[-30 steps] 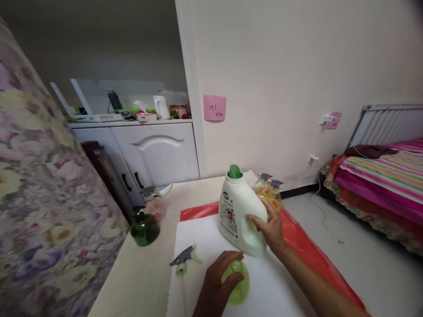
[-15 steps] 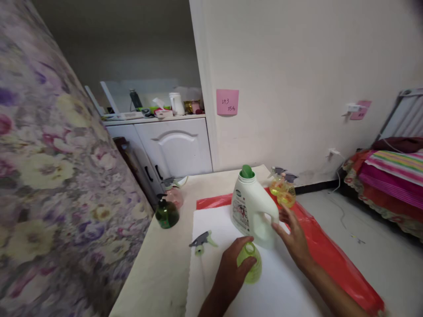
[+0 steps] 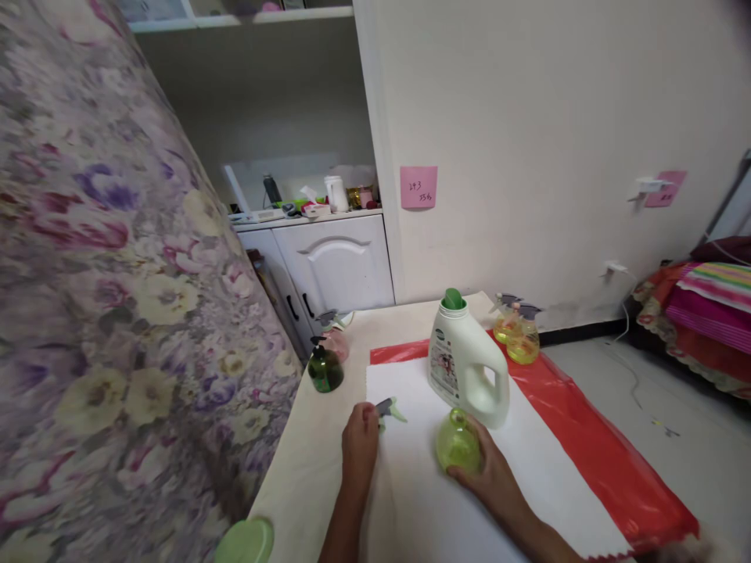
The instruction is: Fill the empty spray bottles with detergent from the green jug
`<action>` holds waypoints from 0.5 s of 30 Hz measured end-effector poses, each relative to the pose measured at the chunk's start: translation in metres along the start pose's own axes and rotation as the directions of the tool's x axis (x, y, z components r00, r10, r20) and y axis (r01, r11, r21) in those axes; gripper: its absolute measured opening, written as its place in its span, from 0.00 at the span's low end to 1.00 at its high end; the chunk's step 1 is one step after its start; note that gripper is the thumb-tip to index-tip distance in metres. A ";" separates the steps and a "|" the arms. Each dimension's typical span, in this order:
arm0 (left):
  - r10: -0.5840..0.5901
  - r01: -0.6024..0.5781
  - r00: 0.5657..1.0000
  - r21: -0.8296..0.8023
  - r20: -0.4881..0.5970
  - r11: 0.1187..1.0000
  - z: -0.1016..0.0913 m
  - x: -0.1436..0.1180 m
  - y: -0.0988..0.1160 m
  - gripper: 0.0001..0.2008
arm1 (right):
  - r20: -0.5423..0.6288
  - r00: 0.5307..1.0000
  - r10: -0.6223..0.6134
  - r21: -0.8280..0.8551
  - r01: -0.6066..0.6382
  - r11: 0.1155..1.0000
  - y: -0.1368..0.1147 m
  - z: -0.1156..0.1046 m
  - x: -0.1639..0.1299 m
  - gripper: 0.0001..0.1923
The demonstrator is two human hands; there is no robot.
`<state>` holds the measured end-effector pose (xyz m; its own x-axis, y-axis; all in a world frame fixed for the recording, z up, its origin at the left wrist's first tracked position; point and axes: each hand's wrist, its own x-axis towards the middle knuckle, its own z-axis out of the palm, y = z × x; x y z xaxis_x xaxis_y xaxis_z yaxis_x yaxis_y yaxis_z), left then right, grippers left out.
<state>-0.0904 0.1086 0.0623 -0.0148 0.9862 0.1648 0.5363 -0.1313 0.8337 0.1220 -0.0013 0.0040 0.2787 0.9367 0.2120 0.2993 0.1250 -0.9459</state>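
The right hand [image 3: 490, 477] is wrapped around a small round green bottle [image 3: 458, 442], with its fingers closed on the bottle's side. The bottle has no top on it and stands on a white cloth [image 3: 422, 500] on the table [image 3: 305, 469], just in front of a big white jug [image 3: 466, 363] with a green cap. The left hand [image 3: 359, 438] lies on the left edge of the white cloth, and its fingertips touch a grey and green spray top [image 3: 389, 407] that lies on its side there. I cannot tell if the left fingers are pinching the spray top or only resting on it. The two hands are near each other but apart. A red sheet [image 3: 587, 453] lies under the white cloth and sticks out to the right. Behind the jug, on the red sheet, stand two yellow spray bottles [image 3: 517, 341] close together. To the left of the cloth stand a dark green pump bottle [image 3: 325, 370] and, just behind it, a pink spray bottle [image 3: 336, 340]. A light green lid [image 3: 246, 541] sits at the near edge of the table. A pink note [image 3: 418, 187] is stuck on the wall.
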 end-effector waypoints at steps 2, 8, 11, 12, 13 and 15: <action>-0.017 0.018 1.000 0.078 -0.015 0.997 -0.001 -0.001 -0.010 0.11 | -0.008 1.000 0.007 -0.003 -0.007 1.000 0.006 0.004 0.000 0.41; -0.090 0.093 0.995 0.113 -0.036 0.989 0.008 0.001 -0.014 0.09 | -0.012 1.000 -0.016 -0.008 0.016 1.000 0.014 0.006 -0.001 0.43; -0.158 0.158 0.987 -0.003 -0.029 0.987 0.006 0.009 -0.015 0.12 | -0.031 0.999 -0.009 -0.012 0.008 1.000 0.012 0.006 0.000 0.44; -0.184 0.182 0.983 -0.061 -0.016 0.981 0.004 0.011 -0.015 0.13 | -0.032 0.999 -0.003 -0.015 0.003 1.000 0.011 0.006 0.000 0.44; -0.211 0.210 0.977 -0.128 0.007 0.969 0.001 0.012 -0.015 0.13 | -0.031 1.000 -0.001 -0.019 0.000 1.000 0.010 0.006 0.000 0.44; -0.261 0.271 0.963 -0.283 0.072 0.920 -0.005 0.011 -0.012 0.14 | -0.033 0.999 -0.008 -0.029 0.007 1.000 0.008 0.005 0.000 0.42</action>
<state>-0.1012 0.1209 0.0568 -0.0938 0.9909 -0.0968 0.2505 0.1176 0.9610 0.1195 0.0011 -0.0050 0.3063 0.9242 0.2280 0.3275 0.1225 -0.9369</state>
